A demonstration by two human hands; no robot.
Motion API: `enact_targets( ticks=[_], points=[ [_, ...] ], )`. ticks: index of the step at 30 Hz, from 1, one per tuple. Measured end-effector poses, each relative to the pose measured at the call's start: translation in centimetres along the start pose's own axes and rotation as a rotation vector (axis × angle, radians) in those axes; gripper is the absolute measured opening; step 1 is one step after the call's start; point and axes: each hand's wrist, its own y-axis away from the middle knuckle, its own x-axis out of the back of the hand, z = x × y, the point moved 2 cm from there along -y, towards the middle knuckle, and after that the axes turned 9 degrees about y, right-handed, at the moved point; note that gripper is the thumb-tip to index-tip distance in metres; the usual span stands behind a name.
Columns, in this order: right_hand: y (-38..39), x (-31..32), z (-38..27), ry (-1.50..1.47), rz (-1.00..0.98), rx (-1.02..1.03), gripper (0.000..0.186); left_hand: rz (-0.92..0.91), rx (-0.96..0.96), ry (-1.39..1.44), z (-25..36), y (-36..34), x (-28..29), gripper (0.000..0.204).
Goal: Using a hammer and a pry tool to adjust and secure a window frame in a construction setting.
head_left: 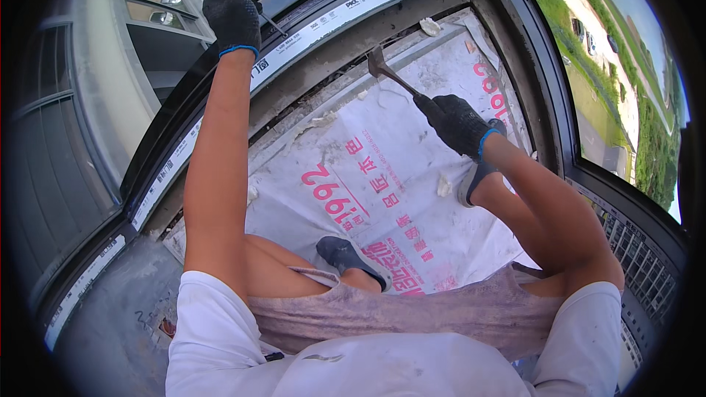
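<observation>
My left hand, in a black glove with a blue cuff, is closed at the window frame's outer side. From it a thin metal rod slants down to the dark frame; its other end is hidden in the fist. My right hand, gloved the same way, grips a hammer by its dark handle. The hammer head hangs above the sill's inner edge, apart from the rod. White protective film with print covers part of the window frame.
Printed white sheeting lies under my feet, with foam scraps on it. A dusty gap runs along the sill. To the right stands a glazed window; at left, beyond the frame, a grey building ledge drops away.
</observation>
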Motion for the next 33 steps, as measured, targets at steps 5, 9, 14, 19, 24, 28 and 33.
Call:
enact_targets(
  ticks=[5, 9, 14, 19, 24, 28, 33],
  points=[
    [0.1, -0.3, -3.2, 0.015, -0.223, -0.256, 0.034, -0.113, -0.097, 0.206, -0.4, -0.2, 1.6, 0.038],
    [0.4, -4.6, -2.9, 0.028, -0.186, -0.357, 0.039, -0.823, 0.201, 0.194, -0.1, -0.9, 0.9, 0.036],
    [0.2, -9.1, -1.8, 0.105, -0.189, -0.281, 0.037, -0.564, 0.091, -0.182, -2.2, 1.3, 0.3, 0.029],
    [-11.9, 8.2, -9.7, -0.214, 0.43, -0.035, 0.049, -0.481, -0.044, -0.289, -1.5, 1.0, 1.8, 0.029],
    [-21.6, 18.0, -13.7, 0.549, 0.32, 0.416, 0.03, -0.282, -0.368, -0.226, -4.7, 1.7, 0.4, 0.031],
    [-22.0, 20.0, -15.3, 0.84, 0.114, 0.54, 0.02, 0.258, -0.181, -0.398, -2.9, 5.7, -0.7, 0.049],
    [-23.1, 20.1, -19.4, 0.967, -0.088, 0.485, 0.025, 0.804, 0.554, 0.994, -7.8, 10.3, -4.7, 0.028]
  ],
)
